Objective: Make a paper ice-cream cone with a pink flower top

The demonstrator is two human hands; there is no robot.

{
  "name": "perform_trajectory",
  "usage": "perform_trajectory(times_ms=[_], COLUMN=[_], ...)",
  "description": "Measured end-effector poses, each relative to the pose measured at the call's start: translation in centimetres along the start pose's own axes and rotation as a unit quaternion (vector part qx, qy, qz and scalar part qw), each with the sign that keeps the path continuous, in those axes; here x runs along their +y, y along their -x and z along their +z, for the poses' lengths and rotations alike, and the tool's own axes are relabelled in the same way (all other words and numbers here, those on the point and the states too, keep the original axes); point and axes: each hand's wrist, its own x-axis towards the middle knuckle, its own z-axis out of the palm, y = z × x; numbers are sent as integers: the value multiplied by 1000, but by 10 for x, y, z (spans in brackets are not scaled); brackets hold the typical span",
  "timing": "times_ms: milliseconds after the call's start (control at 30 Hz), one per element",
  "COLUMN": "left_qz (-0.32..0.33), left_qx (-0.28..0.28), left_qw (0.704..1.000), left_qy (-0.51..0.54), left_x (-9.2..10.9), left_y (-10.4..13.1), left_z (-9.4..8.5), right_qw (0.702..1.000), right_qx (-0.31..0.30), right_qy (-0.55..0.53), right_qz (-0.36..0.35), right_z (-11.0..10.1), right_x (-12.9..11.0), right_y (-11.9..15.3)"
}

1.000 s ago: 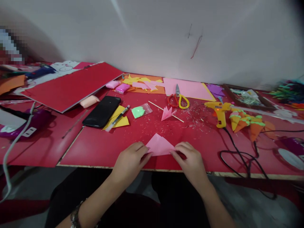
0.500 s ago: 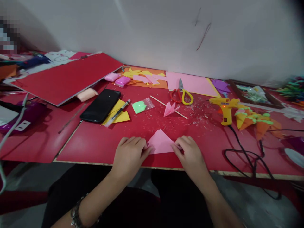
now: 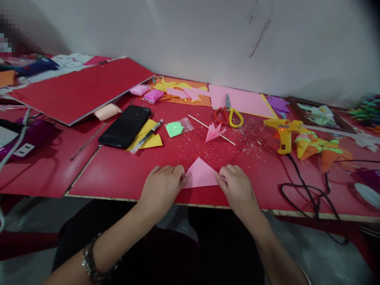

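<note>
A folded pink paper triangle [image 3: 201, 175] lies near the table's front edge with its point away from me. My left hand [image 3: 164, 186] pinches its left corner and my right hand [image 3: 236, 186] pinches its right corner. Both hands have their fingers curled. Just beyond the paper, a pleated pink paper piece [image 3: 213, 132] rests on a thin wooden stick [image 3: 230, 140]. Behind it are scissors [image 3: 228, 113] with one red and one yellow handle.
To the left are a black phone [image 3: 125, 126], a pen [image 3: 147, 136] on yellow paper, and a green clay packet [image 3: 175, 128]. At right stand a yellow glue gun [image 3: 284, 132] with a looped black cable and orange paper cones [image 3: 329, 158]. A red board [image 3: 86, 89] leans at the back left.
The two peaks at the paper's top now line up as a single point. Both hands still hold its corners. The whole view has shifted slightly.
</note>
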Motion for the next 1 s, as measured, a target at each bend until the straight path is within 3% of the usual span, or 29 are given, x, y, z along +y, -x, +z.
perform_trajectory(times_ms=[333,400,467,533,667,800,1000], left_qz=[3,38,115,211,327,350,354], left_qx=[-13,2,12,-16,-105,-187,-240], left_qw=[999,999,993,977,939,917,900], left_qy=[-37,-26,-11,-3,25,45,81], left_x=[1,-4,-12,-24,-47,-54,-52], left_y=[0,-1,-5,-13,-36,-53,-66], left_z=[-2,-1,-1,-2,-9,-19,-32], right_qw=[1000,999,999,999,999,999,1000], right_qx=[-2,-11,-19,-19,-9,-1,11], right_qy=[30,36,40,41,39,38,21], right_qz=[7,11,14,14,8,11,1], right_z=[-1,-1,-2,-2,-2,-2,0], right_x=[-1,-1,-2,-2,-2,-2,-1], right_y=[-3,-3,-4,-4,-4,-4,-4])
